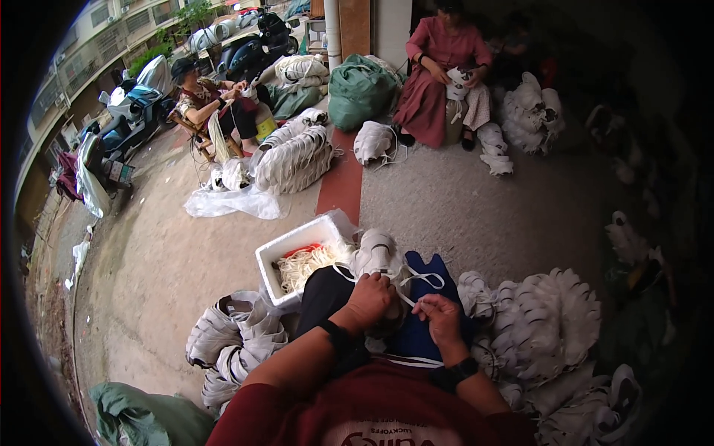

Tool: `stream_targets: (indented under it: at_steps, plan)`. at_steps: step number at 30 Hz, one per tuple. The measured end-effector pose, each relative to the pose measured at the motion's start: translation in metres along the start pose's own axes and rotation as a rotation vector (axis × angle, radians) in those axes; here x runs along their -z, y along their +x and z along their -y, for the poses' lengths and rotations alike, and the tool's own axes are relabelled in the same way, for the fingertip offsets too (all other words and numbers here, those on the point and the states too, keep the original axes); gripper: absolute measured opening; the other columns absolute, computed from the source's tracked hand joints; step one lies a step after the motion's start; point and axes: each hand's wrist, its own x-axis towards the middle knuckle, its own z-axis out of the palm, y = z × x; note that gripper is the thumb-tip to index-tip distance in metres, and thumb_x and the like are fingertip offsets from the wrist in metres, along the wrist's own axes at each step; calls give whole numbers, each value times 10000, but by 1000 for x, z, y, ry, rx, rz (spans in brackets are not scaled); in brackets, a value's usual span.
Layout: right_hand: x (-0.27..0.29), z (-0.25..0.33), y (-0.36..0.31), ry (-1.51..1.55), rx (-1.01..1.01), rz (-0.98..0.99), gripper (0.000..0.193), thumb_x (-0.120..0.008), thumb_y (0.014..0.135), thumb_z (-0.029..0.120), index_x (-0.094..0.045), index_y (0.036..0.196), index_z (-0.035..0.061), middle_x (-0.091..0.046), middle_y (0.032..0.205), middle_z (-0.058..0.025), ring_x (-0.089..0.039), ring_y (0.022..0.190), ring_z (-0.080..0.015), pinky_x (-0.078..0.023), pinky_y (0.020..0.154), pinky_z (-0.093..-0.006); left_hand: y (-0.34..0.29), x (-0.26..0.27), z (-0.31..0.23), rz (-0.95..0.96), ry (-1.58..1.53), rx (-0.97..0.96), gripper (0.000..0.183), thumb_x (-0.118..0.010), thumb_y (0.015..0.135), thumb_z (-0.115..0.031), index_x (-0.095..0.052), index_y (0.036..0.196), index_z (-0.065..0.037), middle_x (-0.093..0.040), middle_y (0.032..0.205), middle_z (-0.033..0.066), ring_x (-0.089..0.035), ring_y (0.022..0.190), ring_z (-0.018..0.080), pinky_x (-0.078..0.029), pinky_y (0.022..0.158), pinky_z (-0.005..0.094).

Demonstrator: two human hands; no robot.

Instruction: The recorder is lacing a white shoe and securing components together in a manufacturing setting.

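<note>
A white shoe upper (375, 251) lies on my lap, its toe pointing away from me. My left hand (372, 299) is closed over its lacing area, fingers bent against the upper; exactly what the fingertips pinch is hidden. Just to the right, my right hand (440, 316) pinches the end of a white shoelace (425, 278) that loops out from the upper. Dark blue cloth (421, 336) covers my lap under the work. Left of my knee stands a white foam box (269, 262) with many loose white laces (306, 267) and something red inside.
Stacked white shoe uppers (547, 320) lie on my right, and more uppers (238, 331) on my left. A green sack (149, 416) sits at lower left. Farther off, two seated people (446, 52) handle uppers beside a green bag (362, 91) and a long upper pile (297, 160).
</note>
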Motion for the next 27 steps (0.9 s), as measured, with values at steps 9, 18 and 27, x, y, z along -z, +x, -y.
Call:
stream_targets:
  at_steps: [9, 18, 27]
  plan:
    - [-18, 9, 20, -169, -38, 40, 81, -560, 828, 0, -618, 881, -21, -633, 734, -74, -538, 614, -95, -418, 579, -214, 0, -2, 9, -262, -1246, 362, 38, -490, 891, -88, -505, 867, -62, -584, 815, 51, -561, 746, 163, -459, 677, 288]
    - [-47, -2, 39, -1110, 117, 149, 58, -619, 734, 83, -617, 738, 25, -624, 705, -163, -618, 670, -329, -470, 593, -393, -68, 37, -4, -90, -1379, 93, 56, -523, 907, -79, -517, 874, -34, -511, 770, -16, -444, 716, 69, -400, 683, 220]
    - [-57, -13, 48, -1384, 135, 158, 31, -555, 690, 39, -578, 672, 31, -595, 688, -200, -597, 706, -385, -468, 629, -467, -83, 14, -1, -51, -1555, 159, 61, -548, 900, -80, -543, 882, -21, -534, 810, -15, -466, 757, 61, -416, 708, 222]
